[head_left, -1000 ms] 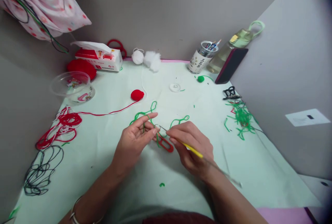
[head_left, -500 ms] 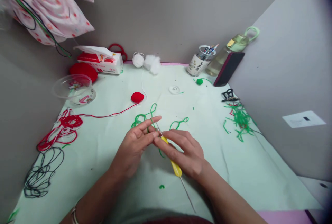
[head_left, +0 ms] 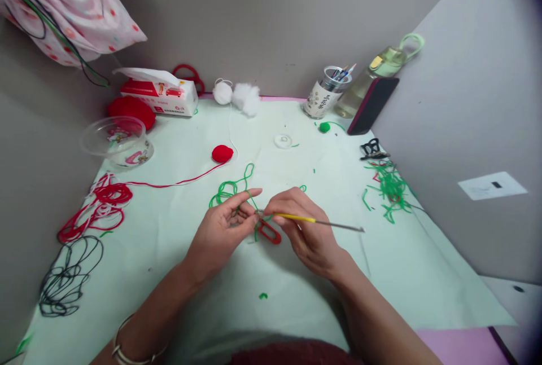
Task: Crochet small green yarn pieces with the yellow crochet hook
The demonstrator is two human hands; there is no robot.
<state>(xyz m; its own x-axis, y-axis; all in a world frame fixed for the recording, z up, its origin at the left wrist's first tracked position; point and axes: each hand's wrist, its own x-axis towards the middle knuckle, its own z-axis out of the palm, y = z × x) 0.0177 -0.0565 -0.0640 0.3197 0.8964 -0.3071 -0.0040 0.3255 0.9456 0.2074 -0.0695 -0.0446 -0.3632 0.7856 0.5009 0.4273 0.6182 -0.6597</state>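
Note:
My left hand (head_left: 222, 232) has its index finger stretched out with green yarn (head_left: 227, 190) over it. Its thumb and another finger pinch a small bit of green work, mostly hidden by the fingertips. My right hand (head_left: 307, 232) is closed around a crochet hook (head_left: 298, 218) with a yellow grip. The hook lies nearly level, its rear metal end pointing right and its front tip at the left fingertips. Just below the pinch hangs an orange-red stitch marker (head_left: 273, 237), shaped like a long loop. Loose green loops lie on the table behind the left hand.
Red and white yarn (head_left: 112, 196) and dark cord (head_left: 70, 283) lie at left. A red ball (head_left: 222, 154) sits mid-table. A tissue box (head_left: 163, 97), pen jar (head_left: 324, 97), bottle (head_left: 353, 91) and phone (head_left: 375, 105) stand behind. Green scraps (head_left: 392, 184) lie at right.
The crochet hook has swung from pointing down toward me to lying nearly level, rear end to the right. My right hand has turned with it, and the orange-red stitch marker has come into view.

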